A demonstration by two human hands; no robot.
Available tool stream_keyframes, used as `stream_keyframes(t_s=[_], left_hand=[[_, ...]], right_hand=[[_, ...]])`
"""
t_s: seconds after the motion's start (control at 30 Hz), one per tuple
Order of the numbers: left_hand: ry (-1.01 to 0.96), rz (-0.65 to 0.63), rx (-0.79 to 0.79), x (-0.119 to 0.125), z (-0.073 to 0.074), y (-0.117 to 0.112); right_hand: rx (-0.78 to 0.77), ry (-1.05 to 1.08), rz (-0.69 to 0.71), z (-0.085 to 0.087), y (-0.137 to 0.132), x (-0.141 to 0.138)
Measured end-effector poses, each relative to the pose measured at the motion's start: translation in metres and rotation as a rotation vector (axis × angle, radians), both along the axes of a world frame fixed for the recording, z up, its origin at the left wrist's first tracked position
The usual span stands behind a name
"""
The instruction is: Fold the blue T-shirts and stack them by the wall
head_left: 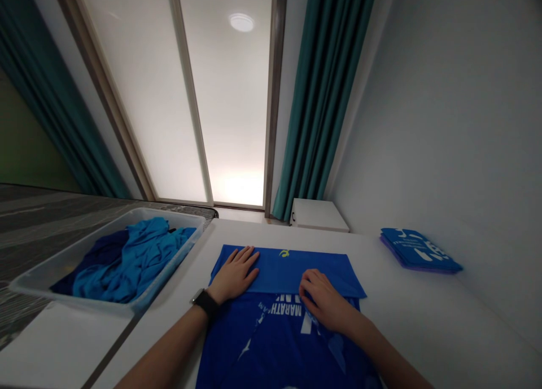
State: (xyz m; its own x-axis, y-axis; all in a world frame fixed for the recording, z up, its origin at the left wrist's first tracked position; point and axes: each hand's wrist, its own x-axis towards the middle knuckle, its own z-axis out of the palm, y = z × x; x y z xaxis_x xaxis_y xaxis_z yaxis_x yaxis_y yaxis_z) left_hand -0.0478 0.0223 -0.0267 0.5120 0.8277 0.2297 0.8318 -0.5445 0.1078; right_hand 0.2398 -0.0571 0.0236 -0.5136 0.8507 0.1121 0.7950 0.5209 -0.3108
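A blue T-shirt (271, 344) with white lettering lies on the white table in front of me, its far part folded over into a lighter blue band with a small yellow-green mark. Near the left end of that band, my left hand (235, 273), with a dark-strapped watch on the wrist, rests flat with its fingers stretched out. At the band's near edge, right of the middle, my right hand (324, 298) has its fingers curled in against the thumb, closed on the fabric. The cloth under its fingertips is hidden.
To the left stands a clear plastic bin (139, 307) holding crumpled blue clothes (135, 259). Folded blue garments (417, 250) lie stacked at the right of the white table (415, 332), near the wall. Beyond the table are a low white cabinet (319, 214) and a teal curtain (326, 95).
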Motion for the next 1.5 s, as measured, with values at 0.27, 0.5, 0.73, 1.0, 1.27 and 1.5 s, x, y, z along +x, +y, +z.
stream_keyframes(t_s=[0.27, 0.5, 0.73, 1.0, 1.27, 1.5], left_hand=[[-0.004, 0.011, -0.01, 0.001, 0.004, -0.002], [-0.01, -0.067, 0.022, 0.037, 0.049, -0.029], [0.051, -0.546, -0.052, 0.106, 0.069, -0.1], [0.012, -0.452, -0.155, 0.117, 0.039, -0.118], [-0.01, -0.383, -0.16, 0.107, 0.028, -0.117], [-0.026, -0.335, -0.079, 0.102, 0.036, -0.11]], right_hand=[[0.003, 0.064, -0.024, -0.004, 0.006, 0.012], [0.001, 0.02, -0.035, 0.0, 0.001, 0.041], [0.219, -0.124, -0.029, -0.017, -0.002, 0.042], [0.334, -0.132, -0.031, -0.022, -0.001, 0.042], [0.294, -0.136, -0.042, -0.022, -0.003, 0.044], [0.169, -0.029, -0.037, -0.017, -0.009, 0.051]])
